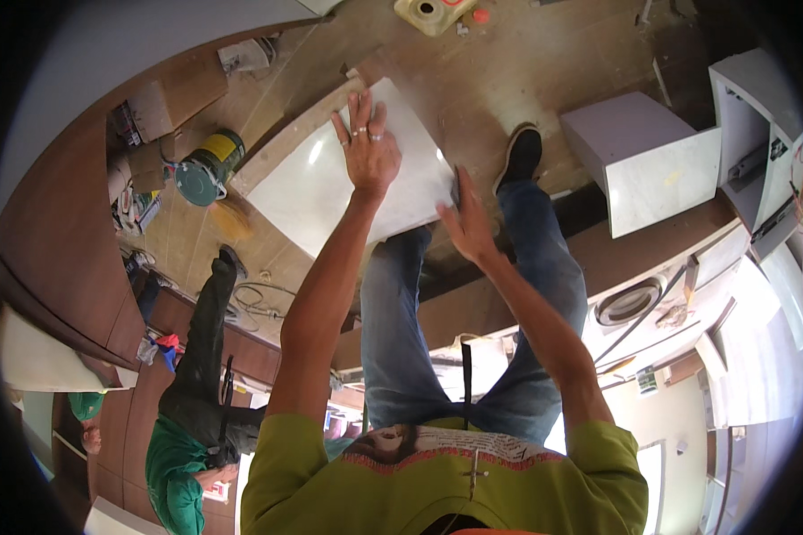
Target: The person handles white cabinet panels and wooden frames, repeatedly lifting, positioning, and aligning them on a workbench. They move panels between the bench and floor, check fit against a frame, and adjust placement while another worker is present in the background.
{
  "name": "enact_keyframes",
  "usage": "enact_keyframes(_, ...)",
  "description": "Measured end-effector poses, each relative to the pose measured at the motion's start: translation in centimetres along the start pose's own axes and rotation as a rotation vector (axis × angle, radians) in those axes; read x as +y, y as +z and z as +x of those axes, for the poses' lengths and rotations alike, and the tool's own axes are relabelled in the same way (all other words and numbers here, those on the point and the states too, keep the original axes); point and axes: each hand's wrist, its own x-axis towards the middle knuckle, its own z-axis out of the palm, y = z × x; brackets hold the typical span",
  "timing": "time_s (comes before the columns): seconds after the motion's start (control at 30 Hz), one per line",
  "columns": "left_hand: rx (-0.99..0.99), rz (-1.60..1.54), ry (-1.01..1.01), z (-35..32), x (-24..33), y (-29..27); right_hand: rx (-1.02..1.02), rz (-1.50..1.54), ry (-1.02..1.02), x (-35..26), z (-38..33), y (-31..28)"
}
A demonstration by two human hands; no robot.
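Observation:
A glossy white panel (pixel 303 192) lies at an angle on a brown board on the floor in front of me. My left hand (pixel 371 156) rests flat on its upper face, fingers spread, with rings on some fingers. At the panel's right edge is my right hand (pixel 469 227), thumb toward the panel and fingers along the side. A narrow dark piece (pixel 457 185) shows between these fingers and the edge; its kind is unclear, as the fingers are blurred and partly hidden.
To the left stand a dark green bucket (pixel 201 178) and cardboard boxes (pixel 183 94). A white-fronted drawer (pixel 660 178) sits at right beside a cabinet carcass (pixel 749 116). A yellowish jerrycan (pixel 430 13) is at the far edge. A person in green (pixel 174 464) is at lower left.

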Motion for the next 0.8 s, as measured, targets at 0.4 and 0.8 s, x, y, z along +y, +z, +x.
enact_keyframes(0.4,-0.025,0.044,0.002,-0.9,0.0,-0.2,0.026,-0.008,-0.017,-0.1,0.4,1.0)
enact_keyframes(0.8,0.005,0.005,0.031,-1.3,0.4,-0.9,-0.218,-0.194,0.303,1.9,-8.4,-7.9)
